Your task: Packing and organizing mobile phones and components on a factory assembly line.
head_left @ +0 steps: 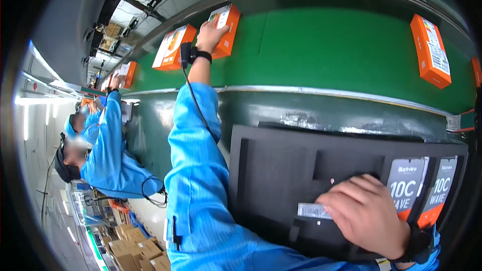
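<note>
My left hand (211,36), arm stretched far out, grips an orange and white box (228,32) on the green belt, thumb at its right side. Just left of it lies a similar orange and white box (173,47). My right hand (359,211) is closed over a black tray (271,158), its fingertips on a small white barcode label (309,210) that sticks out to the left. How far the label runs under the fingers is hidden. Two flat grey-and-orange printed phones (405,180) stand in slots at the tray's right end, one partly behind my right wrist.
Another orange box (431,52) lies on the belt (311,45) at the far right. A metal rail (321,90) parts the belt from the green bench (155,135). At the left a co-worker in a blue sleeve (108,145) reaches for an orange box (129,74). Cartons (130,246) are stacked at lower left.
</note>
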`<control>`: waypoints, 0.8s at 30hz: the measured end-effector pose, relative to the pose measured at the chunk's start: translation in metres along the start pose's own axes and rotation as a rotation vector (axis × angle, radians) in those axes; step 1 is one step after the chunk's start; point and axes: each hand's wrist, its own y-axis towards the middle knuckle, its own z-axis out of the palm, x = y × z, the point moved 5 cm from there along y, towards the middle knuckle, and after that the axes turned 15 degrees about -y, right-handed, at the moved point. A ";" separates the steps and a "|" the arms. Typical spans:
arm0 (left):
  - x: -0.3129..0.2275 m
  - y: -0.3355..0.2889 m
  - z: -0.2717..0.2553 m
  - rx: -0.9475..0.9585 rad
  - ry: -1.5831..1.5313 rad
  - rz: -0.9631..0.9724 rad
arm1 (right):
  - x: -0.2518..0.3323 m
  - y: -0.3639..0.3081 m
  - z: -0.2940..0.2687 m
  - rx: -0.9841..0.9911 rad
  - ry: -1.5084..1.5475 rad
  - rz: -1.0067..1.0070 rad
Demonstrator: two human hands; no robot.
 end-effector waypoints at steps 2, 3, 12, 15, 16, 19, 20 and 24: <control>0.005 -0.001 -0.006 0.052 -0.058 0.030 | 0.000 0.002 0.006 -0.040 -0.004 -0.035; -0.004 -0.004 0.000 0.145 -0.678 -0.199 | -0.002 0.003 0.007 -0.040 -0.028 -0.018; -0.074 -0.067 -0.086 0.091 -1.074 -0.159 | 0.011 0.012 0.005 -0.196 0.085 0.002; -0.224 -0.187 -0.093 0.827 -1.095 0.154 | -0.004 0.014 -0.010 -0.386 0.085 0.137; -0.257 -0.231 -0.095 1.031 -1.028 0.233 | -0.011 0.017 -0.012 -0.445 0.074 0.132; -0.293 -0.301 -0.088 1.048 -0.796 0.212 | -0.019 0.022 -0.022 -0.590 0.066 0.130; -0.299 -0.308 -0.083 0.964 -0.779 0.218 | -0.024 0.021 -0.027 -0.614 0.101 0.154; -0.269 -0.219 -0.076 0.615 -0.732 0.141 | -0.035 0.015 -0.046 -0.788 0.047 0.236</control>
